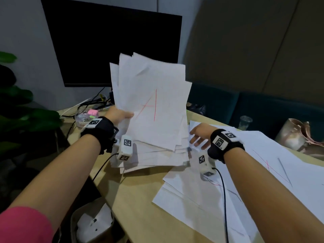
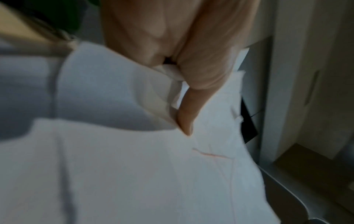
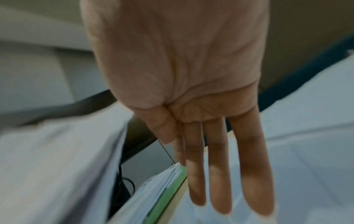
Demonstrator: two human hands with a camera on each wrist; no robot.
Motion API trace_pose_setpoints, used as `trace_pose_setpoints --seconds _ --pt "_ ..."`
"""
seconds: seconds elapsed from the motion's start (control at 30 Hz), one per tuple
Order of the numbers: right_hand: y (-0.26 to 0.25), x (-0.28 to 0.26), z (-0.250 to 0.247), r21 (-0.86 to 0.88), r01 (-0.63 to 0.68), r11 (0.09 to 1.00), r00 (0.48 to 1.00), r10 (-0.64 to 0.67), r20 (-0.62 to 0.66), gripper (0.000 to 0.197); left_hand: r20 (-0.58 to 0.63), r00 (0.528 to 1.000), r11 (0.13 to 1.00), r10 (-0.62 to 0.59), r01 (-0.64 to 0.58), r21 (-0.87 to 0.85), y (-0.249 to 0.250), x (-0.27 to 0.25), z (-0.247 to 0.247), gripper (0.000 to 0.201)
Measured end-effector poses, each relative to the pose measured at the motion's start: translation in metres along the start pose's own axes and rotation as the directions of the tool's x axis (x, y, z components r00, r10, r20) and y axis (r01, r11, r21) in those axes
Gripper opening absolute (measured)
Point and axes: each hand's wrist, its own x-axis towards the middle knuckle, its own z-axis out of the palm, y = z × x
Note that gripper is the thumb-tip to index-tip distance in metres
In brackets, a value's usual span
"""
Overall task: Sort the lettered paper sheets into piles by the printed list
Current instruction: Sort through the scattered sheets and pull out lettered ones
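White sheets marked with red and grey strokes lie spread over the wooden desk at lower right of the frame. At centre I see my left hand gripping a thick stack of sheets, thumb clamped on the top page, which bears a red letter, tilted up off the desk. My right hand hovers just beside it, fingers straight, holding nothing. Beyond, upper left, a dark monitor stands.
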Motion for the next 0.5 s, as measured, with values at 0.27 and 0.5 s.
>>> trace_pose_setpoints --seconds 0.27,0.5 --pt "0.002 0.002 0.027 0.317 -0.023 0.948 0.995 -0.008 0.096 0.022 0.046 0.959 0.816 -0.278 0.211 0.538 -0.036 -0.017 0.022 0.052" --pt "0.009 0.013 0.043 0.016 -0.039 0.999 0.998 0.038 0.048 0.035 0.01 0.989 0.692 -0.15 0.098 0.715 -0.025 -0.03 0.056 0.075"
